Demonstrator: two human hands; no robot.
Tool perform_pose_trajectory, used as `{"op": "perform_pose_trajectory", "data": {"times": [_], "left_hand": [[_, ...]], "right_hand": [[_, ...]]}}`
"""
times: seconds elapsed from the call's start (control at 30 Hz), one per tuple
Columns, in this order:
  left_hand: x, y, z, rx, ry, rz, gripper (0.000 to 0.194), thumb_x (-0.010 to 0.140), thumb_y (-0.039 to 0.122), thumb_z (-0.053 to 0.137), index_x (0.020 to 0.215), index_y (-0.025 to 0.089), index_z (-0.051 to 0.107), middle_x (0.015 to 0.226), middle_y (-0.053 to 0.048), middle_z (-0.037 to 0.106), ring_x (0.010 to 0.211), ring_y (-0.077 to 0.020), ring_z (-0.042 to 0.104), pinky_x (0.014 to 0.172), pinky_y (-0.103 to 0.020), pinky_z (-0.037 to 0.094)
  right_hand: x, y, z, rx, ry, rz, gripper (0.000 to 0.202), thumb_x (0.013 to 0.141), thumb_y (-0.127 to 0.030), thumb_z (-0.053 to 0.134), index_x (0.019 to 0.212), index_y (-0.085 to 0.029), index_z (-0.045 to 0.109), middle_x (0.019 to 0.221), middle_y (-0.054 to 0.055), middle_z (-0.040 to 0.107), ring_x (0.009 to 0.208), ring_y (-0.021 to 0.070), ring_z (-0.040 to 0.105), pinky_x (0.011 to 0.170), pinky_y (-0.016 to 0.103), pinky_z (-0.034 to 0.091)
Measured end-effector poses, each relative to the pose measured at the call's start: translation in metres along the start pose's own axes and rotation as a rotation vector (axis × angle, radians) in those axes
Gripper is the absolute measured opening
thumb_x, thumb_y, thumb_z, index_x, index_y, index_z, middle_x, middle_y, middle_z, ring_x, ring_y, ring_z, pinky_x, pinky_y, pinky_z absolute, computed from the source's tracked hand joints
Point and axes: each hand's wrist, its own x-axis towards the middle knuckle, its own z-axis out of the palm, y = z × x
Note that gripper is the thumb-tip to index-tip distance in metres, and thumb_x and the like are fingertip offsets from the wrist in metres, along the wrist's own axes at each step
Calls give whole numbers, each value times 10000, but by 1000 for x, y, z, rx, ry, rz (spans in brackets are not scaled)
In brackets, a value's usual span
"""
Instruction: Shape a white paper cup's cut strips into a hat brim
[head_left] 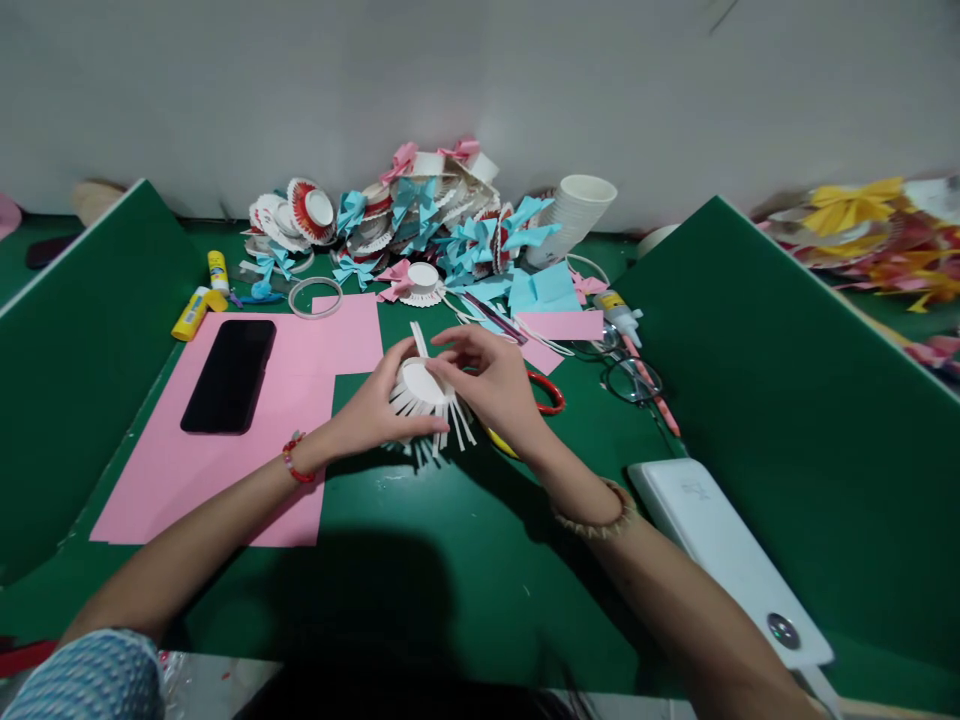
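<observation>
White, round, fringe-cut paper cup [421,380] gripped in the curled left hand [375,405], right hand [493,374] half closed at its base, hold unclear, rectangular black phone [229,378] left of the left hand

We can read no words, numbers or brands anywhere. At four o'clock, the white oblong plastic device [731,560] carries a faint grey mark we cannot decipher; at two o'clock, the small plastic bottle with a yellow label [615,306] is too blurred for us to read.
</observation>
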Motion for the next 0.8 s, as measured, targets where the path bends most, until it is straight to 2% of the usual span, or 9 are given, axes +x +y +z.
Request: {"op": "perform_pose_trajectory", "data": {"times": [0.03,0.1,0.2,0.27,0.37,0.47,0.57,0.67,0.8], "left_hand": [[-3,-3,3,-15,-2,-43,831,594,406,758,1267,124,360,1246,-182,521,1115,-266,539,878,-370,478],[-10,-6,8,-74,-25,-137,613,622,338,741,1138,120,492,1092,-140,619,970,-234,596,822,-365,489],[-16,-7,16,-215,2,-285,431,619,330,734,953,108,576,896,-84,659,793,-183,599,711,-306,487],[-17,-6,21,-312,23,-329,437,601,340,739,939,111,584,879,-68,653,773,-170,583,694,-281,474],[-20,-7,29,-412,33,-310,483,574,342,747,968,121,575,934,-73,643,810,-173,568,734,-283,462],[-22,-12,37,-470,82,-307,502,589,351,730,992,115,549,978,-97,631,839,-181,562,762,-297,458],[-23,-16,41,-449,110,-272,474,622,353,705,1002,116,548,1000,-103,633,884,-195,568,804,-307,451],[-21,-16,44,-333,76,-253,350,678,318,652,955,118,576,951,-88,644,856,-193,578,792,-314,453],[-28,-4,40,-60,-39,-183,252,702,247,638,928,144,598,957,-72,629,835,-184,572,772,-313,459]], "right_hand": [[-1,2,1,7,-15,10,171,702,-185,626,868,-143,625,650,-1,618,583,120,569,558,260,456],[-5,4,2,-7,-24,-27,133,737,-206,593,849,-150,642,712,27,631,645,137,585,614,290,479],[-12,6,5,-14,-24,-176,180,782,-303,569,890,-185,650,967,86,630,942,194,594,847,369,471],[-16,8,8,82,-113,-232,353,766,-408,597,1063,-217,595,1164,100,568,1137,218,519,972,393,411],[-22,16,16,315,-218,-195,706,662,-506,690,1259,-248,414,1317,114,484,1255,235,441,1052,404,353],[-26,25,25,498,-210,-147,897,574,-533,747,1304,-266,301,1301,123,504,1220,244,486,1048,426,367],[-31,30,29,508,-207,-15,980,522,-458,800,1313,-248,261,1185,125,595,1093,243,578,966,438,441],[-40,33,29,485,-198,145,938,525,-356,809,1298,-221,295,1058,103,659,898,210,642,855,409,502],[-56,38,24,455,-45,170,769,559,-300,776,1234,-211,419,977,61,657,867,182,633,808,340,509]]}}
